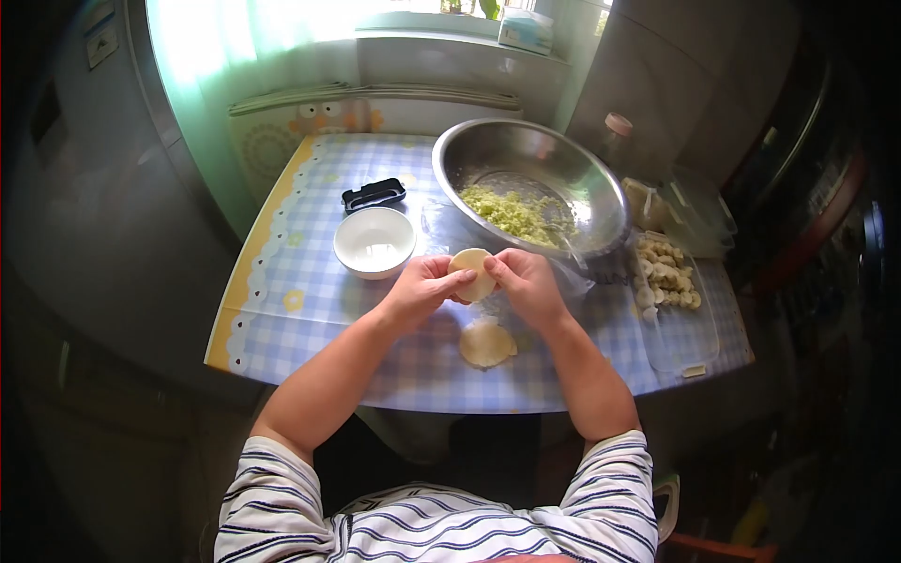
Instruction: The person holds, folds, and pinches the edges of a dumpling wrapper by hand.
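Between my two hands, over the middle of the table, is a round, pale dough wrapper [472, 274]. My left hand [428, 284] pinches its left side, and my right hand [526, 284] grips the right edge with thumb and fingers. Below them, more round wrappers [486, 343] lie on the checked cloth. Just beyond my hands stands a large metal bowl [601, 192] with chopped green filling [516, 214] and a utensil handle in it. A white bowl [374, 241], with nothing visible in it, is at the left of my hands.
A black tray-like object [374, 194] lies behind the white bowl. At the right, a clear plastic container [683, 336] holds several small dumplings [668, 272]. Behind it are a bag [647, 202] and a pink-capped jar [618, 131]. The checked table [272, 328] ends near my body.
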{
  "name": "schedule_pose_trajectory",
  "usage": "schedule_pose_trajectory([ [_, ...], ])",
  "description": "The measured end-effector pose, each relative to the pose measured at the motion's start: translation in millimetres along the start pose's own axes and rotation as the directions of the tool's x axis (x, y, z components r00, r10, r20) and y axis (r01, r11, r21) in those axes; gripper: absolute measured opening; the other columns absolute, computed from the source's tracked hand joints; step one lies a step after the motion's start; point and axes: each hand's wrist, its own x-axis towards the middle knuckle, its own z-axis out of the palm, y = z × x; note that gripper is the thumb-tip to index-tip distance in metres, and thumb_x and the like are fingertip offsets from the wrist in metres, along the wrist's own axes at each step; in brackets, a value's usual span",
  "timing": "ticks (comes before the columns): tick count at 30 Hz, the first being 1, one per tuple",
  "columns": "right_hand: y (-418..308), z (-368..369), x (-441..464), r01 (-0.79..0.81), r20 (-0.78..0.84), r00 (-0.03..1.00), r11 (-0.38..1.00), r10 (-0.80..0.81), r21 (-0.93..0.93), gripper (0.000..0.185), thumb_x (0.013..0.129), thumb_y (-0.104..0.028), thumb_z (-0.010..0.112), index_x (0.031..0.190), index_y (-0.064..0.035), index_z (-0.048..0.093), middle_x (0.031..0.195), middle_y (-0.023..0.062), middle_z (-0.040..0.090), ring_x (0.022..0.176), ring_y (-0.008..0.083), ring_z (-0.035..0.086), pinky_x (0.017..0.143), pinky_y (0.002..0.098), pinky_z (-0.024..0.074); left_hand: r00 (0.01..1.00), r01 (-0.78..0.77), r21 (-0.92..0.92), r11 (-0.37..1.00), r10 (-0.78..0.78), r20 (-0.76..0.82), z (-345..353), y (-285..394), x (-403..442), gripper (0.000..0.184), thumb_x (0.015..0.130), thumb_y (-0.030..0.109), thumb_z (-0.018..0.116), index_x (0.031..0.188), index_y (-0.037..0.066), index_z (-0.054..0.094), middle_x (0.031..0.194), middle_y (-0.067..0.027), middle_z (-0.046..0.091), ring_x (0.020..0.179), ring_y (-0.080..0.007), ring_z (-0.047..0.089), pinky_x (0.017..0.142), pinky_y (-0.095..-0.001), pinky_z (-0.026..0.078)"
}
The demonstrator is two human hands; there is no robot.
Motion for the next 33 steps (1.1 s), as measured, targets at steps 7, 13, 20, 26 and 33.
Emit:
schedule_pose_trajectory([
  [7, 1, 2, -1, -0.002, -0.003, 1.000, 0.999, 0.002, -0.051, 0.022, 0.087, -0.022, 0.061, 0.081, -0.0016, 0.063, 0.068, -0.0022, 0.057, 0.063, 0.0038, 0.048, 0.056, 0.0204, 0.0391, 0.997, 0.074, -0.010, 0.997, -0.074, 0.024, 3, 1, 0, 0.032, 0.084, 0.028, 0.066, 0.101, 0.001, 0.063, 0.092, -0.0054, 0.064, 0.080, -0.0107, 0.061, 0.070, -0.0254, 0.051],
  [13, 7, -1, 1, 0.001, -0.009, 1.000, 0.997, -0.002, -0.078, 0.021, 0.086, -0.022, 0.062, 0.081, -0.0015, 0.063, 0.068, -0.0018, 0.058, 0.064, 0.0040, 0.049, 0.057, 0.0208, 0.0400, 0.994, 0.080, 0.015, 0.997, -0.081, 0.076, -1, -4, 3, 0.031, 0.084, 0.028, 0.066, 0.101, 0.002, 0.063, 0.093, -0.0053, 0.064, 0.083, -0.0111, 0.061, 0.072, -0.0275, 0.052],
  [20, -7, 4, -1, 0.021, -0.028, 0.999, 1.000, -0.021, 0.003, 0.022, 0.086, -0.022, 0.063, 0.082, -0.0001, 0.063, 0.070, 0.0002, 0.060, 0.064, 0.0047, 0.050, 0.057, 0.0211, 0.0412, 0.989, 0.092, 0.066, 0.994, -0.099, 0.107, 2, 0, -1, 0.030, 0.084, 0.027, 0.066, 0.099, 0.001, 0.062, 0.091, -0.0059, 0.064, 0.081, -0.0111, 0.061, 0.071, -0.0270, 0.052],
  [26, -4, 1, -2, 0.016, -0.015, 1.000, 0.996, -0.018, -0.087, 0.022, 0.085, -0.022, 0.064, 0.079, -0.0008, 0.063, 0.069, 0.0001, 0.059, 0.064, 0.0045, 0.050, 0.057, 0.0212, 0.0411, 0.992, 0.080, 0.068, 0.994, -0.086, 0.088, 4, 0, -1, 0.031, 0.084, 0.027, 0.065, 0.100, 0.000, 0.062, 0.091, -0.0060, 0.064, 0.081, -0.0111, 0.061, 0.071, -0.0270, 0.051],
  [33, -5, 1, -2, 0.013, -0.038, 0.999, 0.997, -0.016, -0.072, 0.023, 0.085, -0.022, 0.064, 0.077, -0.0008, 0.063, 0.067, -0.0010, 0.058, 0.063, 0.0044, 0.049, 0.057, 0.0212, 0.0404, 0.997, 0.055, 0.002, 0.998, -0.055, 0.055, 4, 0, 0, 0.031, 0.085, 0.026, 0.065, 0.101, 0.000, 0.062, 0.091, -0.0058, 0.064, 0.080, -0.0112, 0.061, 0.071, -0.0263, 0.050],
])
